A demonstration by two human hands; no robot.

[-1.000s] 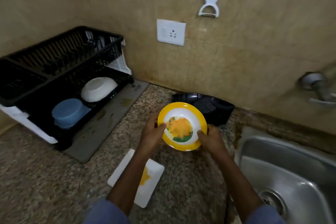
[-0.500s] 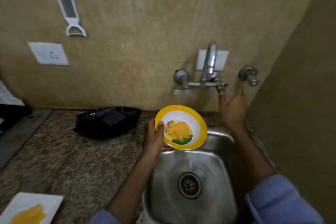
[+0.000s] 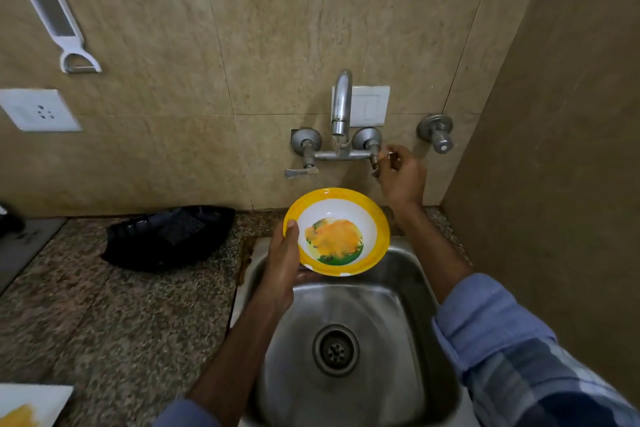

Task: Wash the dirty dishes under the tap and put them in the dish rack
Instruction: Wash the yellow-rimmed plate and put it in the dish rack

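Your left hand (image 3: 282,270) holds the bowl (image 3: 336,231) over the back edge of the sink (image 3: 408,288), below and slightly in front of the tap (image 3: 341,107). The grip is closed on the bowl's left rim: the thumb lies on the yellow band inside the rim, and the fingers pass under the base, where they are mostly hidden. The bowl is tilted slightly toward you, and its floor carries an orange and green smear.

Your right hand (image 3: 401,177) is at the right tap handle (image 3: 375,158), fingers curled and pinching it. No stream of water is clearly visible under the spout.

Handling notes, by judgement:
- The bowl looks like thin melamine or plastic: light, stiff and unlikely to chip, so one hand should carry it.
- Expect the glazed surface to turn slippery once it is wet. Keep the thumb over the rim and the fingers spread under the base; do not rely on a rim pinch alone.
- The residue appears to be a paste. Rub the floor of the bowl with your free hand.

A second soiled white plate (image 3: 33,404) waits on the surface (image 3: 104,305) at lower left, well apart from the sink. A black tray (image 3: 169,236) lies between the two.
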